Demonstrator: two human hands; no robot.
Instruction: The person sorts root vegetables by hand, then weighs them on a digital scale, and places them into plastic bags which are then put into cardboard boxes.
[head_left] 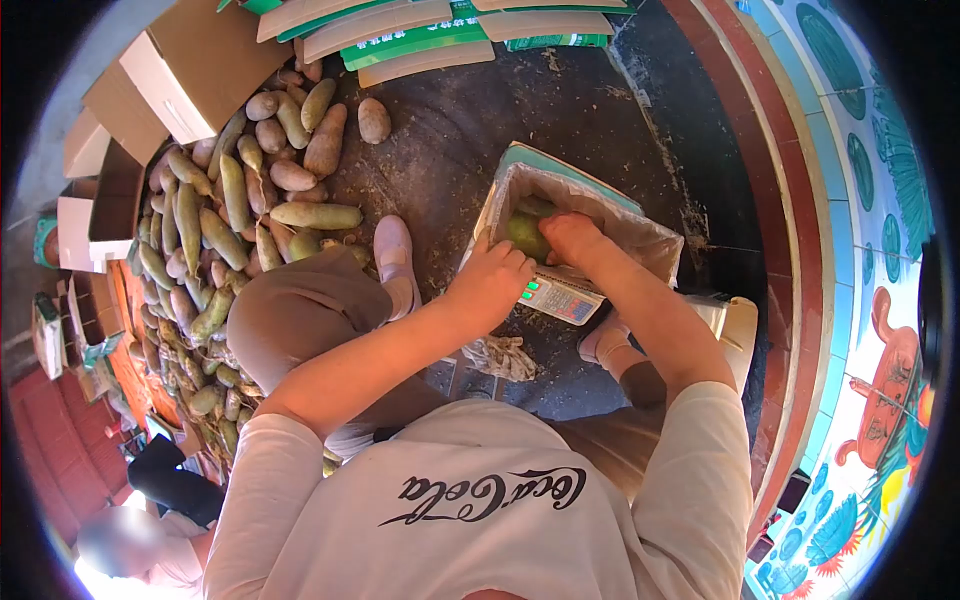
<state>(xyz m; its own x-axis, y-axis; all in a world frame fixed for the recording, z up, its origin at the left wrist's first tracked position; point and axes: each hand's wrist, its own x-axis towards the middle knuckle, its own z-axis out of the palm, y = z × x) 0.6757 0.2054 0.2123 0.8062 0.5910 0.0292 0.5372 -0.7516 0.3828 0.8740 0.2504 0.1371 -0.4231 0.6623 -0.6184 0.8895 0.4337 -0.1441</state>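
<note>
We see a dark floor [440, 160] spread out below us, with a big heap of long green and reddish vegetables [235, 200] along its left side. Large cardboard boxes [205, 65] stand at the upper left, beside the heap, and flattened green-and-brown cartons [420, 45] lie along the top. At the lower left we see part of another person [178, 560], well apart from our hands.

Between our feet and the cartons sits an open box [650, 240] with a clear plastic lining. A scale [562, 301] with lit green digits and a keypad shows along its near side. Our left hand [497, 275] lies at the box's near left corner, fingers bent over the edge; we cannot tell how firm its grip is. Our right hand [574, 238] reaches inside, fingers curled against a green vegetable [527, 236] in the box; whether its grip holds it, we cannot tell.
</note>
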